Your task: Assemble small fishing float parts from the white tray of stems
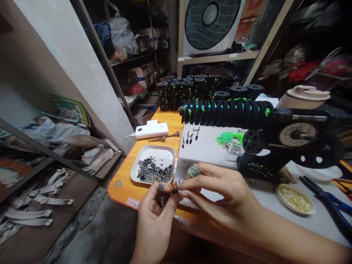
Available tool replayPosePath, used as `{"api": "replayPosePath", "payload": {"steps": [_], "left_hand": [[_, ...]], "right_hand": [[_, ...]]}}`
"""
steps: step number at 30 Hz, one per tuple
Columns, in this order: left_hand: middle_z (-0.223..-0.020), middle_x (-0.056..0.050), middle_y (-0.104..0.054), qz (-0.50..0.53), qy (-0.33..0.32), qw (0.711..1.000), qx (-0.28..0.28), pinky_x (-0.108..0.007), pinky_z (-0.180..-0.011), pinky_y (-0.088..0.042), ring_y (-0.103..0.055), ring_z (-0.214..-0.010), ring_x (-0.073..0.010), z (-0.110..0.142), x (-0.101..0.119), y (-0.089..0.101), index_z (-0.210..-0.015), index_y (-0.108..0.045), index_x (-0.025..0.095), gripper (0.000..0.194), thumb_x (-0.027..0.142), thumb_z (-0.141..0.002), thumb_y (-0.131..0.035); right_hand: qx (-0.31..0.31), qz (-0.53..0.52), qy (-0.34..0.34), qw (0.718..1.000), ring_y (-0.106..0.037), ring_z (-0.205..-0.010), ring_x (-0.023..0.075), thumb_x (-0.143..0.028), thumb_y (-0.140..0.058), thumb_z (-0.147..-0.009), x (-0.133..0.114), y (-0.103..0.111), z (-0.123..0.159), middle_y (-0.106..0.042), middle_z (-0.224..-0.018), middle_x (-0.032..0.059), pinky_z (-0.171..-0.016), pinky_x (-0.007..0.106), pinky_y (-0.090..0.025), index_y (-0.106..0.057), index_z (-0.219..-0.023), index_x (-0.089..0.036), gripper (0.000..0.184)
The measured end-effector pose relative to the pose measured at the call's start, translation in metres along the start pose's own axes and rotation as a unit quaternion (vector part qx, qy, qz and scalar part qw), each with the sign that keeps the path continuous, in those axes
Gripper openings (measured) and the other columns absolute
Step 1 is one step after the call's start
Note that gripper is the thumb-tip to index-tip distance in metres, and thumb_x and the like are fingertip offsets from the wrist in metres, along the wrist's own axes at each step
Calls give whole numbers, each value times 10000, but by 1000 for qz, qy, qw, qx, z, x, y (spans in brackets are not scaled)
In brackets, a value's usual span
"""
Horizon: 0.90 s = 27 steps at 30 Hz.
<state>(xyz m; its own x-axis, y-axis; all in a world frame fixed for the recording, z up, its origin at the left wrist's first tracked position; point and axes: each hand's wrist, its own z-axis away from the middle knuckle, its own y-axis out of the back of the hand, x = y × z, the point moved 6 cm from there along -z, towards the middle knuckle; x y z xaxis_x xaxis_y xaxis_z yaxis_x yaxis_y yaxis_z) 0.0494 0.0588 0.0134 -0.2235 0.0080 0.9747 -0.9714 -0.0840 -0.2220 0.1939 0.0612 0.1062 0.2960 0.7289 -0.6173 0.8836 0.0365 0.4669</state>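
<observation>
My left hand [158, 218] is closed in a pinch at the front edge of the table, its fingertips on a small dark piece with an orange part [174, 187]. The fingertips of my right hand [224, 190] pinch the same piece from the other side. Fingers cover most of it, so its exact kind is hidden. A greenish wrap [194, 170] covers one right finger, and a dark band [161, 187] is on a left finger. Just beyond my left hand, a white tray [133, 171] holds many small black and grey parts.
A black machine [286, 132] carries a ringed black roller [225, 113] above the white surface. Black spools [186, 95] stand behind. A white power bank [152, 129], a green strand bundle [230, 138], a dish of golden bits [283, 187] and blue-handled pliers [328, 201] lie around.
</observation>
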Motion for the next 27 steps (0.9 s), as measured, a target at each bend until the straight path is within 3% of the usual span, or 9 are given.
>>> {"api": "replayPosePath", "payload": {"steps": [2,8,11,13,15,18,20,24,27], "left_hand": [[-755,15,-654,8,-21,1000,22,-172,-681,-491,-629,-732,-128,1,0,-4,-789,-648,194,207,344,-812,-788],[-701,35,-574,-48,-171,983,54,-153,-661,-468,-551,-674,-107,4,12,-11,-715,-647,216,185,278,-863,-739],[-757,24,-624,22,-81,995,48,-169,-651,-479,-563,-650,-98,2,3,-14,-845,-693,230,117,318,-837,-770],[-762,15,-634,101,18,994,33,-162,-584,-455,-530,-585,-75,2,-5,-16,-950,-708,224,237,367,-792,-811],[-667,35,-567,148,71,986,12,-131,-492,-370,-426,-499,-38,2,-6,-18,-916,-710,183,291,379,-749,-847],[-575,75,-455,172,80,982,10,-112,-437,-244,-272,-451,0,1,-1,-12,-794,-685,136,303,360,-719,-875],[-592,60,-510,171,74,982,23,-117,-436,-234,-253,-442,11,1,1,-5,-793,-679,130,304,354,-724,-872],[-623,21,-610,140,53,987,61,-111,-438,-270,-307,-429,16,5,4,8,-780,-682,132,311,367,-717,-876],[-594,27,-614,117,40,987,106,-104,-464,-357,-431,-459,-12,10,6,15,-746,-701,149,359,421,-641,-911]], "right_hand": [[14,13,-8,1000,-506,-605,92,-86,-634,-905,3,1,1,-578,-701,28,-537,176,-390,-769,-917,-93,135],[34,25,-23,999,-528,-610,102,-86,-631,-897,8,1,4,-590,-686,35,-545,195,-400,-756,-850,-89,133],[43,26,-29,998,-522,-603,95,-61,-620,-882,9,1,3,-583,-672,28,-545,194,-399,-730,-827,-81,125],[47,24,-34,998,-524,-610,91,-51,-614,-876,11,1,3,-587,-678,25,-555,189,-403,-715,-825,-85,119],[41,20,-43,998,-533,-623,94,-57,-616,-877,13,0,3,-585,-679,20,-571,190,-413,-710,-826,-95,113],[13,1,-44,999,-553,-635,97,-74,-622,-896,15,-1,3,-600,-695,21,-580,188,-424,-730,-866,-109,117],[0,-6,-43,999,-562,-642,93,-71,-630,-904,16,0,3,-619,-718,23,-585,184,-422,-744,-904,-122,125],[-25,15,-42,999,-517,-624,101,-66,-621,-899,14,-1,3,-555,-690,5,-564,200,-386,-748,-902,-143,149],[-50,39,-29,998,-497,-642,121,-72,-579,-912,13,-6,5,-516,-714,16,-557,215,-373,-740,-903,-146,178]]}}
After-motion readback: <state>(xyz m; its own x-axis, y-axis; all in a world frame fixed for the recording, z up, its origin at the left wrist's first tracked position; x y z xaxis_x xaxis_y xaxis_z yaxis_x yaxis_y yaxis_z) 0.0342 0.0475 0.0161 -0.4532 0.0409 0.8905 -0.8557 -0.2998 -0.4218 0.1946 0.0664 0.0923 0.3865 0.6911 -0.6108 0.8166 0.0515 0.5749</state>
